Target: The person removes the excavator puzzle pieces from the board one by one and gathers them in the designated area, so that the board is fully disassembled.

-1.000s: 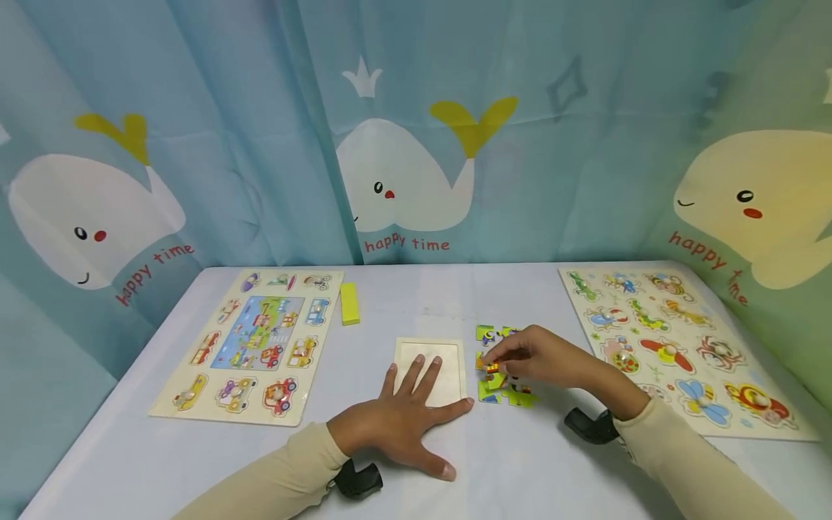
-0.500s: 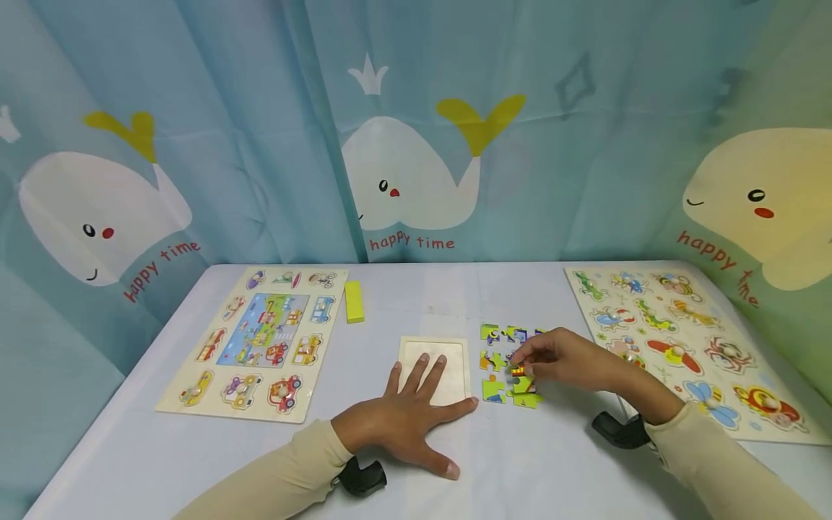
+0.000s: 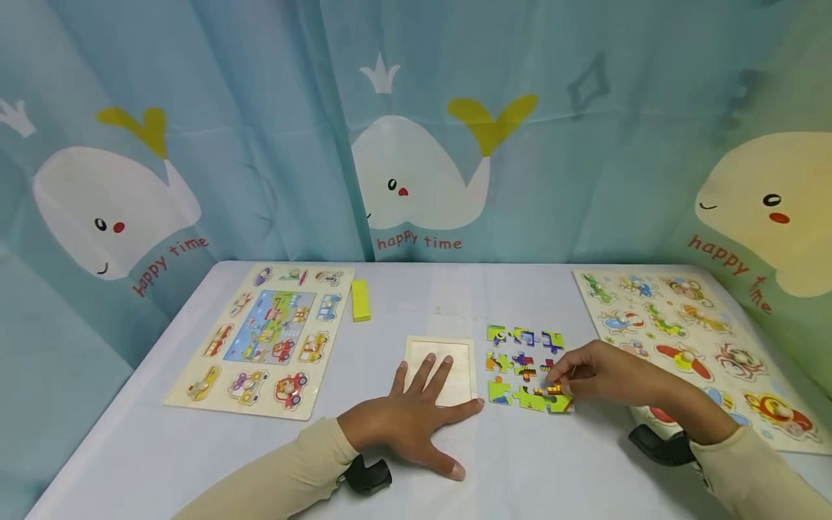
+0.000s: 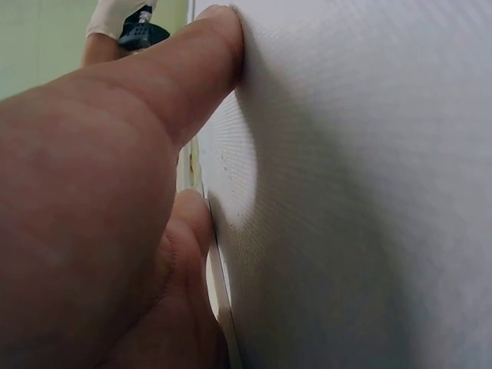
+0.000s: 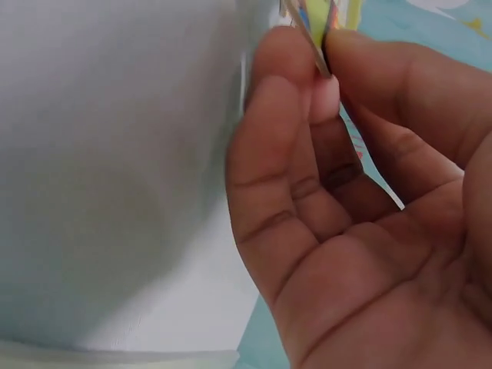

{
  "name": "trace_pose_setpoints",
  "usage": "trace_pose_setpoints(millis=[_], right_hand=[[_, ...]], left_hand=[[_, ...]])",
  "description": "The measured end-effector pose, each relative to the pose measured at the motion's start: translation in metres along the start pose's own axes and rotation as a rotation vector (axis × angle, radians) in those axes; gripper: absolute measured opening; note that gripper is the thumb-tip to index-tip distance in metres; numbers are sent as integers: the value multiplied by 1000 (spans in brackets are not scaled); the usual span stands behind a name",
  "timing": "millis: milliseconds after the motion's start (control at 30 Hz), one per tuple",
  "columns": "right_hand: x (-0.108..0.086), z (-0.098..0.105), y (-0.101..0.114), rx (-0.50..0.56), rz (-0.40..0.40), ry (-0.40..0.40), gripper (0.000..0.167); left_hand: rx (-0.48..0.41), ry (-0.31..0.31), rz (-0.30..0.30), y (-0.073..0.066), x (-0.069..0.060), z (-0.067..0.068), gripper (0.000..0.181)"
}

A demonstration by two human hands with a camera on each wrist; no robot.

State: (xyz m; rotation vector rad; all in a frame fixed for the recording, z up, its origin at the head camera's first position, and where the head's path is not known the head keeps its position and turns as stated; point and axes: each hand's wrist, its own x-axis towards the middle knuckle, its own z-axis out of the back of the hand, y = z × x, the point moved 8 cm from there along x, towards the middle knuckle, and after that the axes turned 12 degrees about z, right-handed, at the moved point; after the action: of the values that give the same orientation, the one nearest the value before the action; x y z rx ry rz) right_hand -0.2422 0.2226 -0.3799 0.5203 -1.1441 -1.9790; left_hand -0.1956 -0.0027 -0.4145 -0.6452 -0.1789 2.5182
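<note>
My left hand lies with its fingers spread, fingertips resting on a shallow wooden puzzle tray and the thumb on the white cloth. To the tray's right, several green jigsaw pieces with bits of a colourful picture lie in loose rows, with small gaps between some of them. At the near right corner of these rows, my right hand pinches one jigsaw piece between thumb and fingers. The right wrist view shows that piece edge-on and tilted, partly hidden by the fingertips.
A vehicle peg puzzle board lies on the left, with a yellow block beside it. An insect peg puzzle board lies on the right, partly under the right forearm. A whale-print curtain hangs behind the table.
My right hand has moved right along the pieces with the jigsaw piece, from the left column to the near right corner. The left hand stays on the tray. The head view has shifted slightly.
</note>
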Motion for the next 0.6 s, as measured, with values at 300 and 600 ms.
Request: trace_pose_setpoints(millis=[300, 600], right_hand=[[-5, -1, -4, 11, -67, -5, 17], [-8, 14, -4, -187, -190, -85, 24]], left_hand=[[-3, 1, -7, -1, 1, 0, 87], [-6, 9, 10, 3, 0, 0, 88]])
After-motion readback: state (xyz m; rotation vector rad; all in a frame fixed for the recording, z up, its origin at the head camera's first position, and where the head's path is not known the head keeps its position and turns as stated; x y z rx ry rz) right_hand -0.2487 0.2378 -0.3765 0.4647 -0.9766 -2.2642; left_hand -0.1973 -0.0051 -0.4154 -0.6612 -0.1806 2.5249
